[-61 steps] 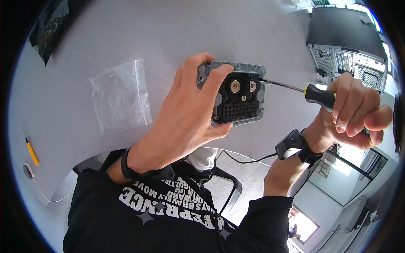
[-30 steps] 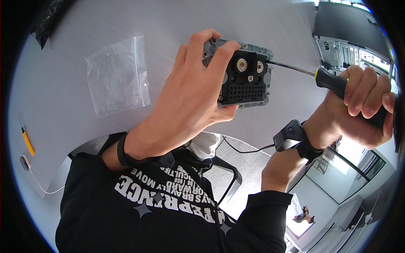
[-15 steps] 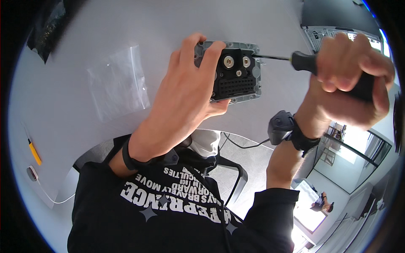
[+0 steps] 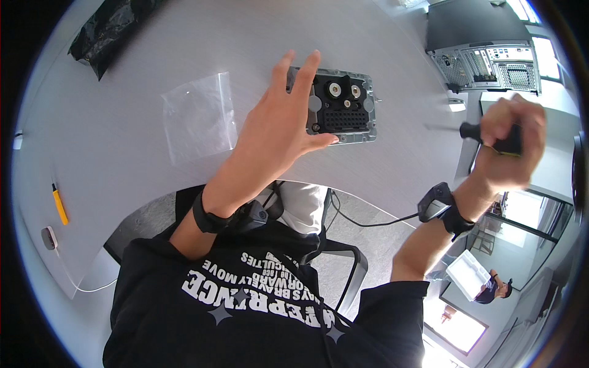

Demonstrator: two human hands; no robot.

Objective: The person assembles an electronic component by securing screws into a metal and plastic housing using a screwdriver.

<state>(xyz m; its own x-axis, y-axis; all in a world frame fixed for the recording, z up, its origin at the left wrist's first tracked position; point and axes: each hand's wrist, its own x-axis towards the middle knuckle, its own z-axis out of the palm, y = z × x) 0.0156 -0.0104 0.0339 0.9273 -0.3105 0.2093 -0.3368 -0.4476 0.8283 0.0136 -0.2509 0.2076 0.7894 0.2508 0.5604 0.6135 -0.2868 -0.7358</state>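
Note:
On the table lies an electronic module (image 4: 346,116) with a grey metal frame, a black connector face and two round terminals. My left hand (image 4: 276,116) lies across its left end with fingers spread and stretched out. The thumb rests at the lower edge, and the fingertips reach past the upper edge. Out to the right, clear of the module, my right hand (image 4: 512,150) is closed around a screwdriver (image 4: 471,131) with a black handle. Its shaft points left and is smeared by motion.
A clear zip bag (image 4: 199,119) lies left of my left hand, and a black plastic bag (image 4: 113,37) is farther back. A yellow-handled tool (image 4: 59,205) sits near the left edge. A computer case (image 4: 485,46) stands back right. Another person (image 4: 494,288) carries a white tray at lower right.
My right hand has drawn the screwdriver away from the module's upper right corner, toward the right. My left fingers have straightened and loosened on the module. The view has shifted slightly.

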